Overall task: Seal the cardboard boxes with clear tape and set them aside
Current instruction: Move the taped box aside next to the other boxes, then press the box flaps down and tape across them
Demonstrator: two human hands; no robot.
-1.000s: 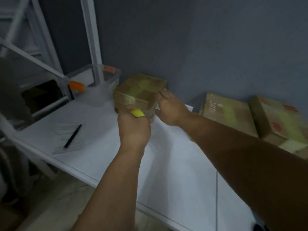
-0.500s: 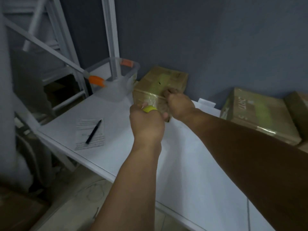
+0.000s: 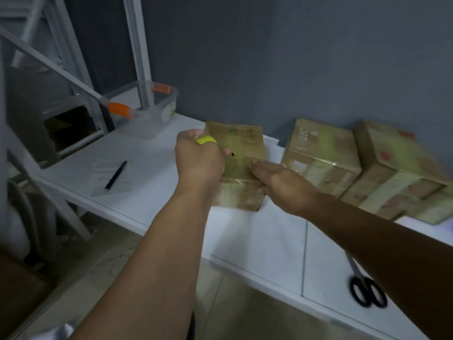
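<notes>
Brown cardboard box (image 3: 241, 153), yellow tape roll (image 3: 205, 139), white table (image 3: 257, 236), black scissors (image 3: 367, 294), grey-blue wall (image 3: 294, 57)

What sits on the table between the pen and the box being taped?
Only bare white table between the pen and box; the left hand hovers above it, per the head view.

Dim room: grey wall (image 3: 282, 57), white table (image 3: 257, 236), white metal shelving (image 3: 137, 45).
</notes>
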